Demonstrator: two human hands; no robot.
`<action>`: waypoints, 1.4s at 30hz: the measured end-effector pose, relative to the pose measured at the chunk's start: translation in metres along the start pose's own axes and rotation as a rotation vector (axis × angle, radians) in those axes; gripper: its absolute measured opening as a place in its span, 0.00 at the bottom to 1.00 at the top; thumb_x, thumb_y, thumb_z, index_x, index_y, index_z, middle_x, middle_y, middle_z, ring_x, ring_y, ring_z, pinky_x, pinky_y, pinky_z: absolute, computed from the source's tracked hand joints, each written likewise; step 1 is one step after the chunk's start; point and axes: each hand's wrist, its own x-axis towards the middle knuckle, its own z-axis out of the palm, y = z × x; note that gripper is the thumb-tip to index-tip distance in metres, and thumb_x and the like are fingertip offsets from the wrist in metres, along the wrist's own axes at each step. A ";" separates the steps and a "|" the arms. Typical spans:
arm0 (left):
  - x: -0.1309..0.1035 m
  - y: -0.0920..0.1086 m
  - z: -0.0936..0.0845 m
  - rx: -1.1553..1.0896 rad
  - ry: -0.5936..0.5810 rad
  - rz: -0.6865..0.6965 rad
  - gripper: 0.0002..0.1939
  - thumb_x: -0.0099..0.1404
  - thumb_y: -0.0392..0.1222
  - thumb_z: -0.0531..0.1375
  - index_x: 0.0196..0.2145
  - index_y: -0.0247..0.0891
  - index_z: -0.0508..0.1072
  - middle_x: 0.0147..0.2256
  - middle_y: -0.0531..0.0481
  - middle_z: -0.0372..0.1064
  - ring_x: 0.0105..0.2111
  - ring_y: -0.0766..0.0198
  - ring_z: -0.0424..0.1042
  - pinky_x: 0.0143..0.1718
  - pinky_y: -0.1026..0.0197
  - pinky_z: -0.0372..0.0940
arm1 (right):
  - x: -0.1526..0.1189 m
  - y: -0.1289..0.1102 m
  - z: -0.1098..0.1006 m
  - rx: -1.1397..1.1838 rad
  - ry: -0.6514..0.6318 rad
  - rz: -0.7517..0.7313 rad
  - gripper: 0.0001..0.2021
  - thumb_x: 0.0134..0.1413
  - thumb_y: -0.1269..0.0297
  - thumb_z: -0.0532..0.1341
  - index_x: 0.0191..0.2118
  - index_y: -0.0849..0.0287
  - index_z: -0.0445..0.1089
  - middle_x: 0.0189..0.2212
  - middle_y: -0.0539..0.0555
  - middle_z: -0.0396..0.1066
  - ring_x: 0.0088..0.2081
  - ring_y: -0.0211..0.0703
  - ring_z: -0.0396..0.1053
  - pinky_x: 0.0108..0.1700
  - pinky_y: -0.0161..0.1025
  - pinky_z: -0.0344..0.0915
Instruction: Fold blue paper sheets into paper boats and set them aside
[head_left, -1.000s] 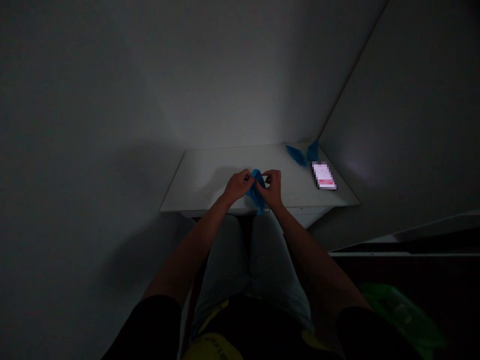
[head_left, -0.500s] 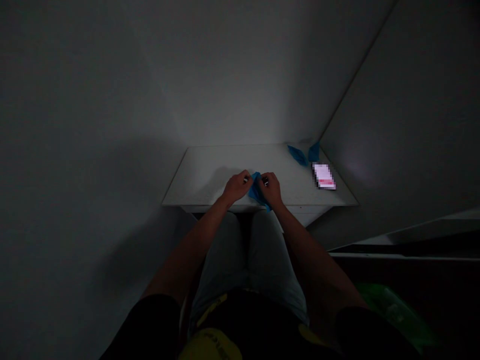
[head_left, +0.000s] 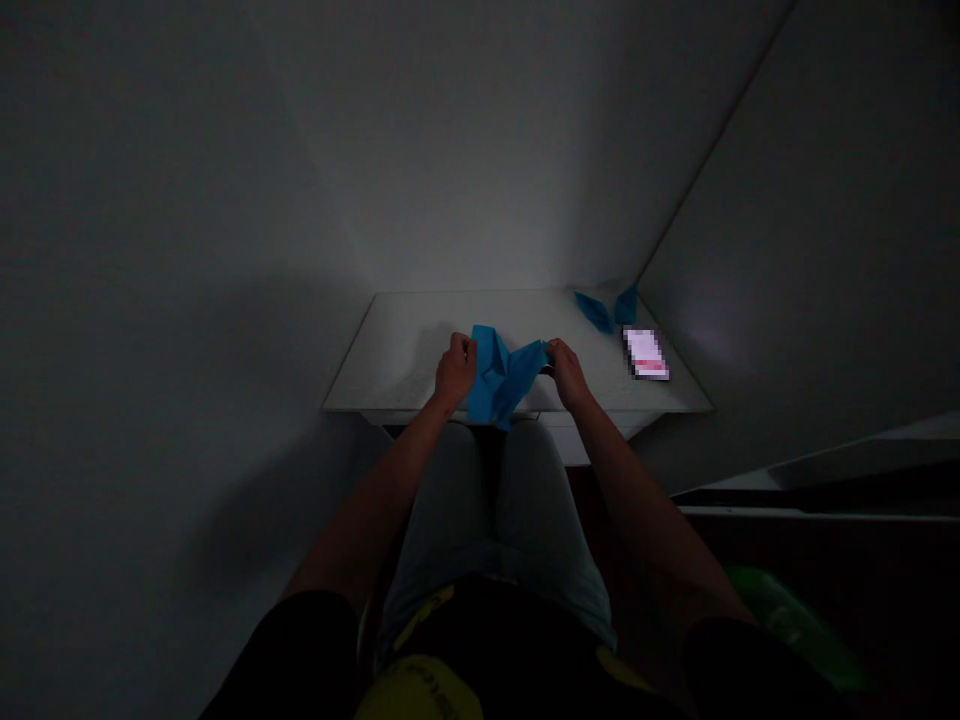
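A creased sheet of blue paper [head_left: 495, 375] is spread between my two hands, above the front edge of the white table. My left hand [head_left: 456, 370] pinches its left edge. At the other side, my right hand [head_left: 567, 372] grips the right corner, fingers closed around it. Folds run across the middle of the sheet, and its lower edge hangs past the table's front. Two folded blue paper pieces, one pointed [head_left: 594, 312] and one more upright [head_left: 626, 305], rest at the table's back right.
The white table [head_left: 397, 340] stands against walls at the back and right. A phone with a lit screen [head_left: 646, 354] lies near its right edge. On the dark floor at lower right is a green, blurry object [head_left: 795, 625].
My hands have moved apart, the left to the left and the right to the right. The blue paper, bunched small between them before, now shows opened out.
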 end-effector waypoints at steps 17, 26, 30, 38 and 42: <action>0.031 -0.049 -0.027 0.047 0.098 -0.034 0.09 0.80 0.48 0.50 0.48 0.44 0.66 0.43 0.43 0.78 0.43 0.53 0.78 0.45 0.56 0.68 | 0.009 0.040 -0.033 -0.238 0.240 -0.067 0.23 0.62 0.35 0.57 0.35 0.51 0.62 0.27 0.47 0.63 0.32 0.46 0.66 0.35 0.43 0.66; 0.078 -0.068 -0.043 0.262 0.017 -0.003 0.09 0.77 0.48 0.55 0.48 0.45 0.71 0.46 0.41 0.77 0.49 0.49 0.75 0.52 0.51 0.67 | 0.015 0.062 -0.033 -0.283 0.095 0.045 0.21 0.55 0.37 0.60 0.39 0.49 0.63 0.20 0.41 0.61 0.23 0.43 0.62 0.28 0.40 0.59; 0.088 -0.052 -0.030 0.365 0.075 0.121 0.15 0.75 0.44 0.57 0.55 0.39 0.71 0.59 0.33 0.69 0.60 0.43 0.68 0.62 0.45 0.63 | 0.015 0.075 -0.021 -0.297 0.219 0.039 0.21 0.56 0.36 0.60 0.38 0.49 0.61 0.21 0.43 0.64 0.24 0.45 0.65 0.30 0.41 0.62; 0.013 -0.046 0.056 0.362 -0.146 0.063 0.33 0.74 0.62 0.56 0.65 0.34 0.69 0.68 0.26 0.62 0.70 0.29 0.58 0.69 0.30 0.52 | 0.005 0.082 -0.003 -0.460 0.235 -0.029 0.17 0.61 0.41 0.59 0.37 0.49 0.61 0.29 0.52 0.73 0.32 0.51 0.71 0.37 0.46 0.67; 0.004 -0.075 0.058 0.408 -0.166 0.055 0.36 0.74 0.62 0.56 0.70 0.35 0.64 0.73 0.29 0.56 0.76 0.34 0.49 0.75 0.32 0.43 | 0.002 0.078 -0.010 -0.551 0.095 -0.209 0.15 0.60 0.47 0.63 0.43 0.52 0.68 0.39 0.57 0.76 0.36 0.51 0.71 0.41 0.49 0.70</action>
